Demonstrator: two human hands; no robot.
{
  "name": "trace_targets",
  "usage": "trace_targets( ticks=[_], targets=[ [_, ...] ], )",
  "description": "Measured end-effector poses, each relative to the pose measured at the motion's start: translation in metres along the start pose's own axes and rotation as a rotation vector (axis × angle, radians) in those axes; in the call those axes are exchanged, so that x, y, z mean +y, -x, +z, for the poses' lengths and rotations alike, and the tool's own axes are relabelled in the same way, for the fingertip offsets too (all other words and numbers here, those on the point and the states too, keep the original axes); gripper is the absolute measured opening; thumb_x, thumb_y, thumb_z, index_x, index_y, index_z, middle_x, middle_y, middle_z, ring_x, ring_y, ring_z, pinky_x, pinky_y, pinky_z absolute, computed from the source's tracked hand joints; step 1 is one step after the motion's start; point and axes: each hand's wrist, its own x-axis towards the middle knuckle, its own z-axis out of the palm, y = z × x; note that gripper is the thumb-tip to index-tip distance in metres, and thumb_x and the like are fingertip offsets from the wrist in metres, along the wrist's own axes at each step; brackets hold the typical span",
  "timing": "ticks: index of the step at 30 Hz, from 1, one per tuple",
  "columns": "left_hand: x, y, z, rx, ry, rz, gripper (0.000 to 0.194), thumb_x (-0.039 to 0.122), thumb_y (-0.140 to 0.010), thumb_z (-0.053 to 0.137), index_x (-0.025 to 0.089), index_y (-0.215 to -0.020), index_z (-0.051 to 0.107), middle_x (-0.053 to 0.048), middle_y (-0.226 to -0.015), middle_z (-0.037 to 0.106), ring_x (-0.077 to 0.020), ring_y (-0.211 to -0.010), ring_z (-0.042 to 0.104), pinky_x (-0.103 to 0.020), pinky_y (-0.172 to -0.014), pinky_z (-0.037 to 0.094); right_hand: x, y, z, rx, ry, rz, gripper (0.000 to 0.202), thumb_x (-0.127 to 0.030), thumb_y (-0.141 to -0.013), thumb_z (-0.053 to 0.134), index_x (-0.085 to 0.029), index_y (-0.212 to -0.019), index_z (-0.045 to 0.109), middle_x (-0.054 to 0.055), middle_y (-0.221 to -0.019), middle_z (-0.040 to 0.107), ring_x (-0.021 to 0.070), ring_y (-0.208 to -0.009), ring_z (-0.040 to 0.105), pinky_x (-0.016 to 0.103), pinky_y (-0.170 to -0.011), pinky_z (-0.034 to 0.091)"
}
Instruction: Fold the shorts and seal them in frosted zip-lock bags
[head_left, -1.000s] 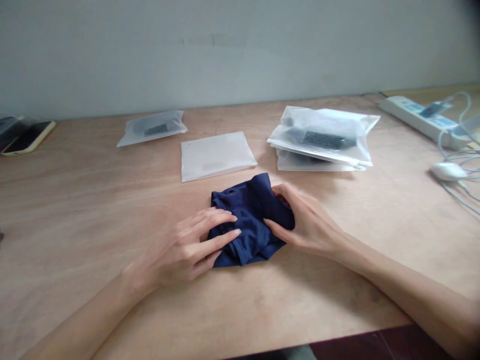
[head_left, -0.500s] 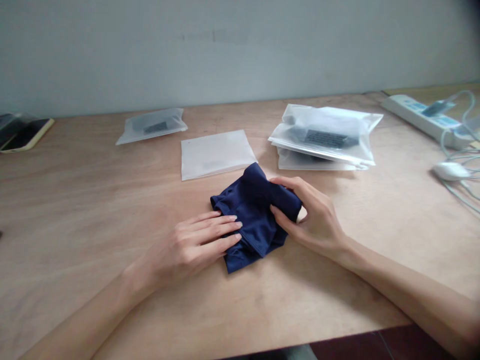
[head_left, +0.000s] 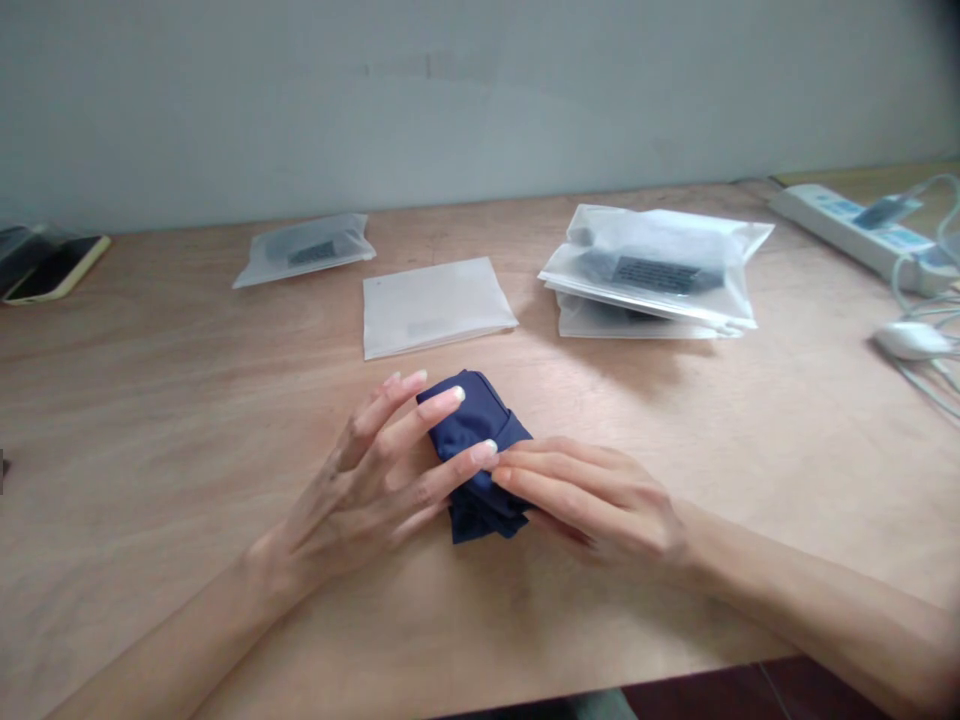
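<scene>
The left hand [head_left: 375, 482] has fingers spread over the blue cloth [head_left: 468, 430] between both hands, maybe to hold it flat. The right hand [head_left: 600, 502], fingers together, touches it too; I can't tell if it pinches. A white bag [head_left: 439, 306] lies just beyond, easy to reach.

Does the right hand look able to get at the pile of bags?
Probably yes: the pile of bags lies uncovered beyond the right hand, nothing between them, though that hand is on the blue cloth.

Soft, diffuse light covers the brown wooden worktop [head_left: 225, 400]; faint shadows lie before the stacked translucent white plastic bags [head_left: 660, 236], which catch mild glare. The upper-right corner is dark; fine detail smears.
</scene>
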Motion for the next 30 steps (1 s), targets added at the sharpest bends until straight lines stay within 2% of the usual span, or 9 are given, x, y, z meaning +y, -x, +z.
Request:
trace_targets(
  ticks=[5, 9, 12, 15, 19, 23, 26, 28, 30],
  targets=[
    [-0.007, -0.001, 0.006, -0.282, 0.078, -0.005, 0.066, 0.020, -0.101, 0.057, 0.018, -0.162, 0.033, -0.009, -0.172, 0.024, -0.0363, -0.161, 0.014, -0.059, -0.131, 0.017, -0.003, -0.008, 0.000, -0.232, 0.057, -0.166, 0.032, -0.010, -0.103, 0.050, -0.003, -0.132, 0.063, 0.016, -0.139, 0.067, 0.0229, -0.140, 0.054, 0.036, -0.115, 0.051],
    [-0.011, 0.001, 0.009, -0.420, 0.167, -0.087, 0.070, 0.025, -0.101, 0.053, 0.022, -0.165, 0.027, -0.008, -0.174, 0.018, -0.0334, -0.160, 0.018, -0.054, -0.128, 0.027, -0.007, -0.008, 0.005, -0.298, 0.135, -0.192, 0.037, -0.027, -0.105, 0.055, -0.004, -0.133, 0.064, 0.015, -0.145, 0.064, 0.0231, -0.136, 0.058, 0.038, -0.120, 0.045],
    [-0.011, 0.001, 0.008, -0.429, 0.198, -0.118, 0.070, 0.030, -0.100, 0.055, 0.026, -0.165, 0.027, -0.007, -0.173, 0.020, -0.0335, -0.157, 0.024, -0.053, -0.125, 0.032, -0.006, -0.006, 0.007, -0.282, 0.157, -0.205, 0.036, -0.030, -0.103, 0.058, -0.005, -0.127, 0.068, 0.015, -0.143, 0.065, 0.0237, -0.134, 0.060, 0.038, -0.120, 0.045],
    [-0.011, 0.001, 0.005, -0.421, 0.192, -0.133, 0.073, 0.039, -0.099, 0.059, 0.026, -0.164, 0.030, -0.008, -0.171, 0.027, -0.0354, -0.150, 0.033, -0.055, -0.121, 0.035, -0.002, -0.005, 0.006, -0.196, 0.171, -0.209, 0.020, -0.029, -0.100, 0.063, -0.012, -0.104, 0.073, 0.016, -0.136, 0.069, 0.0240, -0.128, 0.064, 0.039, -0.116, 0.049],
    [-0.013, 0.000, -0.001, -0.366, 0.180, -0.153, 0.073, 0.043, -0.099, 0.060, 0.024, -0.163, 0.031, -0.012, -0.161, 0.043, -0.0340, -0.133, 0.047, -0.053, -0.110, 0.043, 0.004, -0.003, -0.001, -0.116, 0.264, -0.098, 0.022, -0.034, -0.096, 0.069, -0.015, -0.085, 0.067, 0.018, -0.130, 0.071, 0.0289, -0.117, 0.068, 0.043, -0.101, 0.059],
    [-0.017, 0.000, -0.001, -0.309, 0.224, -0.175, 0.063, 0.036, -0.102, 0.057, 0.025, -0.160, 0.036, -0.011, -0.153, 0.052, -0.0311, -0.133, 0.049, -0.049, -0.112, 0.043, 0.010, -0.002, -0.006, -0.122, 0.382, 0.069, 0.022, -0.036, -0.098, 0.066, -0.014, -0.093, 0.066, 0.023, -0.135, 0.066, 0.0333, -0.121, 0.066, 0.047, -0.094, 0.062],
    [-0.025, 0.003, 0.005, -0.275, 0.149, -0.279, 0.062, 0.038, -0.104, 0.053, 0.025, -0.162, 0.033, -0.013, -0.164, 0.037, -0.0331, -0.148, 0.039, -0.053, -0.120, 0.036, 0.014, -0.002, -0.007, -0.138, 0.481, 0.127, 0.021, -0.025, -0.101, 0.058, -0.009, -0.112, 0.067, 0.024, -0.134, 0.068, 0.0331, -0.123, 0.066, 0.047, -0.097, 0.062],
    [-0.033, 0.008, 0.011, -0.281, 0.044, -0.390, 0.066, 0.044, -0.105, 0.049, 0.023, -0.164, 0.026, -0.015, -0.171, 0.021, -0.0364, -0.156, 0.026, -0.058, -0.123, 0.031, 0.015, -0.003, -0.009, -0.183, 0.558, 0.092, 0.033, -0.015, -0.101, 0.051, -0.004, -0.130, 0.062, 0.025, -0.133, 0.068, 0.0337, -0.125, 0.066, 0.048, -0.101, 0.061],
    [-0.043, 0.014, 0.016, -0.291, -0.022, -0.428, 0.064, 0.046, -0.107, 0.043, 0.022, -0.164, 0.027, -0.014, -0.173, 0.016, -0.0364, -0.160, 0.018, -0.061, -0.125, 0.027, 0.015, -0.003, -0.010, -0.220, 0.614, 0.030, 0.040, -0.010, -0.101, 0.047, 0.000, -0.138, 0.058, 0.025, -0.134, 0.067, 0.0344, -0.126, 0.065, 0.049, -0.104, 0.059]
  ],
)
